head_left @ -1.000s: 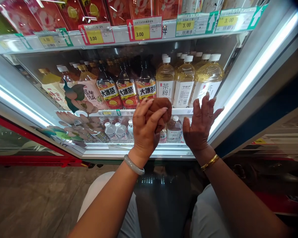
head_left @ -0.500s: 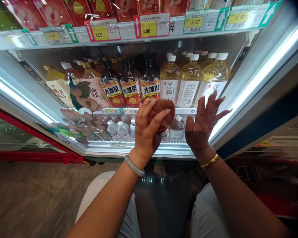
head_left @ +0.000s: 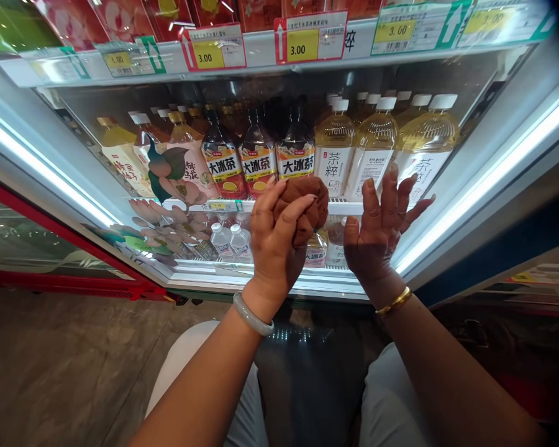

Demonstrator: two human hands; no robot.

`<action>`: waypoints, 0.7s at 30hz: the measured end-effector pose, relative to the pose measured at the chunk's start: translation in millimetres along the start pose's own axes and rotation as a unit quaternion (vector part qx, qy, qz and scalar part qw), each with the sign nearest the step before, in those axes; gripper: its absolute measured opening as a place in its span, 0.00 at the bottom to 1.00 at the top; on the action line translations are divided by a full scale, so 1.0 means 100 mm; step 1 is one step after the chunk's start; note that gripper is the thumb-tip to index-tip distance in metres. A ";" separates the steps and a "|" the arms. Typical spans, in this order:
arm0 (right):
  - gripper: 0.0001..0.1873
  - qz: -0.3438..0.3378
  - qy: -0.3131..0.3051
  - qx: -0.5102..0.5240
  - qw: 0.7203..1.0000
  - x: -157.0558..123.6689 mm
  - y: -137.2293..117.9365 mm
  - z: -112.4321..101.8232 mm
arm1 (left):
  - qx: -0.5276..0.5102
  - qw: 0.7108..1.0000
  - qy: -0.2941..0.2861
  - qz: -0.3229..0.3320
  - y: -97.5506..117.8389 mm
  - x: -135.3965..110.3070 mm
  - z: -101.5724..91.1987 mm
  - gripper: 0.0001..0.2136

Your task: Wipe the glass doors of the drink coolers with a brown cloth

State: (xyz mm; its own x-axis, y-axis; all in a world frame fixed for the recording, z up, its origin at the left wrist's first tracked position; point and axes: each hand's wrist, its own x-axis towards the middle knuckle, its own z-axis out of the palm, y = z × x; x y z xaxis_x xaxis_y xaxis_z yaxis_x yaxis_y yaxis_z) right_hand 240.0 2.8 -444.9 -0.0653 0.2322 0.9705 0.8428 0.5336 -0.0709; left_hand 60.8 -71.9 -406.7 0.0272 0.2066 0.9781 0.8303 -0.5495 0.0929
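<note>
A crumpled brown cloth (head_left: 305, 202) is bunched in my left hand (head_left: 274, 233), which wears a pale bangle at the wrist. My right hand (head_left: 377, 226), with a gold bracelet, is raised with its fingers spread and nothing in them. Both hands are in front of a lit drinks cooler. Behind the cloth stand dark-capped iced tea bottles (head_left: 295, 155) with black and orange labels. Pale yellow tea bottles (head_left: 335, 149) with white caps and white labels stand behind my right hand.
Price tags (head_left: 311, 40) line the upper shelf edge, with red cartons above it. Small clear bottles (head_left: 230, 241) fill part of the low shelf. Flower decals (head_left: 177, 180) show over the left side. A bright light strip (head_left: 484, 180) runs up the right frame.
The cooler's contents have shifted slightly to the right in view. My left hand still grips the brown cloth, and my right hand stays raised with its fingers spread.
</note>
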 end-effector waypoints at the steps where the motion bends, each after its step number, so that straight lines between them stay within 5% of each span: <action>1: 0.35 0.001 -0.003 0.001 1.000 0.00 0.00 0.00 | -0.005 1.000 -0.002 -0.004 0.01 -0.02 0.01 0.17; 7: 0.34 0.004 0.020 -0.011 1.000 0.03 -0.04 0.03 | -0.061 0.995 -0.075 0.036 0.11 -0.22 0.15 0.15; 14: 0.33 -0.017 0.003 -0.002 1.000 0.02 -0.11 0.06 | -0.008 1.000 0.009 0.009 -0.08 -0.03 -0.03 0.17; 21: 0.30 0.014 0.019 -0.006 1.000 0.03 -0.24 0.12 | -0.043 0.997 -0.064 0.029 0.02 -0.22 0.07 0.15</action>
State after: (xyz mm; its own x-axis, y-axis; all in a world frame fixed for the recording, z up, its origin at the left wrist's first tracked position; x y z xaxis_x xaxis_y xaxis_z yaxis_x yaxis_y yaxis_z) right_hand 213.5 0.5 -443.0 -0.0210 0.2162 0.9761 0.8503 0.5175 -0.0963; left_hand 65.9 -72.4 -429.5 0.1498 0.2712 0.9508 0.7750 -0.6293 0.0574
